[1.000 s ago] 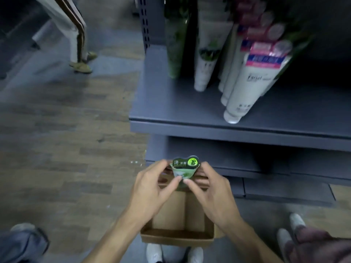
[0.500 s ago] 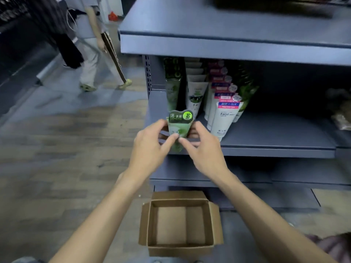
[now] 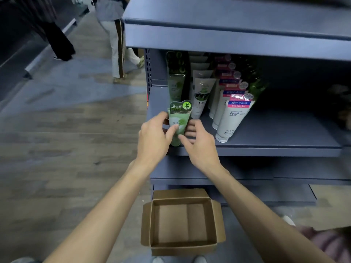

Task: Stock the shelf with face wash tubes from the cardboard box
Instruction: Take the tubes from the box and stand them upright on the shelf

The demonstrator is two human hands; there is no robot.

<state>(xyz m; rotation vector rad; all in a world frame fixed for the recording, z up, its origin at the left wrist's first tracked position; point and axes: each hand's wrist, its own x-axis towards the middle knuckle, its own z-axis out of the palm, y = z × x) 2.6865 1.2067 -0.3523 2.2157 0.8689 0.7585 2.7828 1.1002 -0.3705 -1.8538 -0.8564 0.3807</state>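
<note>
A green face wash tube (image 3: 179, 118) stands cap-down at the front left of the grey shelf (image 3: 266, 141). My left hand (image 3: 153, 138) grips its left side, thumb across the front. My right hand (image 3: 197, 143) pinches its lower right side with thumb and fingers. Behind it stand rows of green tubes (image 3: 176, 78), white-green tubes (image 3: 201, 92) and white tubes with pink tops (image 3: 233, 114). The cardboard box (image 3: 183, 222) lies open on the floor below, with nothing visible inside.
An upper shelf board (image 3: 228, 29) overhangs the row. The right part of the shelf is bare. Two people's legs (image 3: 117, 44) stand in the aisle at the back left. My shoes (image 3: 180, 260) are just below the box.
Both hands lifted the green tube from over the box up to the shelf front. The view rose with them, bringing the upper shelf and the whole box into sight.
</note>
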